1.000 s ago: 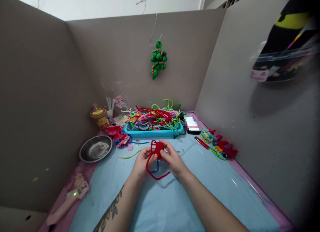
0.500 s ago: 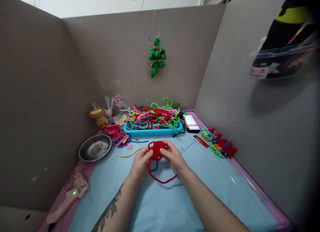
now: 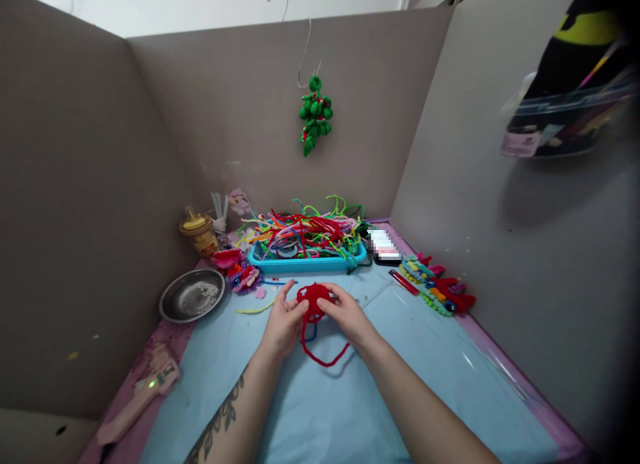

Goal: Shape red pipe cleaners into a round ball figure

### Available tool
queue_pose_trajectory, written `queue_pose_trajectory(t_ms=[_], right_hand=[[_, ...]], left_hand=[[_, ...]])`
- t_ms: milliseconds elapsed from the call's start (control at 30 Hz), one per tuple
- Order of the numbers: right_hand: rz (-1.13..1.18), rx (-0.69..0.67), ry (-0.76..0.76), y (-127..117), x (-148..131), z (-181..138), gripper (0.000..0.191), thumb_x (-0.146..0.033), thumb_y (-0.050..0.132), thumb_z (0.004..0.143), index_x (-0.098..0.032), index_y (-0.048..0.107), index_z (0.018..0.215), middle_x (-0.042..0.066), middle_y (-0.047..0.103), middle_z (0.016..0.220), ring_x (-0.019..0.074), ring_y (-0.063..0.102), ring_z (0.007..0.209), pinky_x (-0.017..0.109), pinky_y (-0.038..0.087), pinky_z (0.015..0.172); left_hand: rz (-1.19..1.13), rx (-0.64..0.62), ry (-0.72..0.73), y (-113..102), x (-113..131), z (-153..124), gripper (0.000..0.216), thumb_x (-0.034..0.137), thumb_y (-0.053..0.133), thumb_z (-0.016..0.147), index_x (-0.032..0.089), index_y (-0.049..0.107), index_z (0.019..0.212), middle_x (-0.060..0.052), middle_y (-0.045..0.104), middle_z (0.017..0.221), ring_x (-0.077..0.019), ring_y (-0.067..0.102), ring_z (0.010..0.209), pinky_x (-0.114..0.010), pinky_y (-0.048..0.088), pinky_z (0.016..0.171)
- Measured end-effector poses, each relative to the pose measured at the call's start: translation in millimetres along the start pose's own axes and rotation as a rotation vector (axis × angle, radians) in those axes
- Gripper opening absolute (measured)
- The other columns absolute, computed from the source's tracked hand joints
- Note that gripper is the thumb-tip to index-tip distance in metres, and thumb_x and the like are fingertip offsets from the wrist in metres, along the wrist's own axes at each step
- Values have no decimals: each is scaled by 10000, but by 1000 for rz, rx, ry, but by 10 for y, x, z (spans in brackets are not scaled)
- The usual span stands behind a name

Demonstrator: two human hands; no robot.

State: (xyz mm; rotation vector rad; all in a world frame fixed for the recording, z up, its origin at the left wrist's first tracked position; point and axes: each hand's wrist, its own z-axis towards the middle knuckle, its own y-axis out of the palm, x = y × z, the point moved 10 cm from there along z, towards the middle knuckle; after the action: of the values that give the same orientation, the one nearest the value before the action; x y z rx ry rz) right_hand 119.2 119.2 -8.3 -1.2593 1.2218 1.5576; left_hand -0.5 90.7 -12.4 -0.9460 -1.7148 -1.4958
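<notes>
A round, flat piece of coiled red pipe cleaner (image 3: 314,300) is held up over the middle of the table, with a loose red tail looping down below it. My left hand (image 3: 286,319) pinches its left edge, thumb in front and index finger lifted away. On the opposite edge, my right hand (image 3: 345,312) grips it with the thumb across its front. Partly hidden behind the red tail, a bent blue pipe cleaner (image 3: 311,333) lies on the blue table cover (image 3: 320,411).
A blue tray (image 3: 310,265) heaped with coloured pipe cleaners stands at the back. To the left are a metal bowl (image 3: 173,304) and a pink glue gun (image 3: 145,401). A phone (image 3: 386,247), a red cutter (image 3: 404,282) and colourful fish-like figures (image 3: 437,287) lie right.
My left index finger has lifted off the red piece and points up. The hanging tail has narrowed and shifted slightly. Both hands stay nearly in place.
</notes>
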Motion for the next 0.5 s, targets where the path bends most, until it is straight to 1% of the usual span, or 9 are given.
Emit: queue_pose_trajectory(t_ms=[67,133,200,233,267,300,333,433,500], right_hand=[[-88,25,-27,-32,-20,3,415,-355,684,682,-200,610,1060,70,648,1050,214,607,896,348,482,784],[-214,119,-102,-107,-117,-28,416,-334,675,680,-206,600,1069,81,606,1097,218,588,916,341,482,759],[-376,252,-233,-171,-302,-122,324,-294,658,694,-199,601,999,78,586,1042,210,563,902,336,465,761],[-459,294,-302,-159,-396,-182,226,-277,639,716,-195,601,924,64,585,958,201,552,869,330,453,762],[-526,288,-353,-99,-460,-230,113,-270,609,752,-195,591,834,44,576,858,187,543,813,318,443,744],[-573,235,-382,0,-485,-262,82,-270,574,788,-197,571,750,23,556,763,173,532,745,301,435,705],[-609,147,-390,126,-473,-281,130,-277,553,812,-200,561,707,12,544,714,164,523,704,286,425,672],[-682,-16,-404,402,-400,-345,105,-287,622,774,-203,595,829,24,595,785,179,543,756,283,421,684],[-699,-29,-381,462,-329,-352,184,-268,663,735,-207,590,892,24,623,823,189,559,791,289,425,710]], left_hand=[[8,2,17,-9,38,-2,923,213,787,625,193,238,1365,-25,698,731,-135,645,582,-254,485,629],[17,19,46,-27,82,3,917,199,780,632,197,233,1368,-12,691,713,-132,644,585,-257,485,640],[9,80,92,-84,139,9,872,199,773,633,194,268,1344,-3,684,712,-133,646,601,-260,486,651],[-6,119,119,-120,169,10,848,202,772,631,193,287,1327,-5,685,729,-136,651,623,-262,486,663],[-24,154,144,-152,194,10,824,207,771,629,193,305,1308,-11,688,754,-140,658,650,-264,486,680],[-44,179,167,-176,213,8,800,212,771,628,194,321,1290,-22,691,786,-145,664,684,-269,486,703],[-63,196,184,-190,224,7,780,218,770,627,195,334,1272,-35,694,822,-151,669,719,-277,485,727],[-100,204,199,-183,206,-3,737,228,770,628,207,355,1237,-64,692,903,-166,673,765,-294,489,745],[-106,194,179,-151,159,-15,728,230,771,628,217,361,1229,-61,688,906,-167,670,736,-292,496,704]])
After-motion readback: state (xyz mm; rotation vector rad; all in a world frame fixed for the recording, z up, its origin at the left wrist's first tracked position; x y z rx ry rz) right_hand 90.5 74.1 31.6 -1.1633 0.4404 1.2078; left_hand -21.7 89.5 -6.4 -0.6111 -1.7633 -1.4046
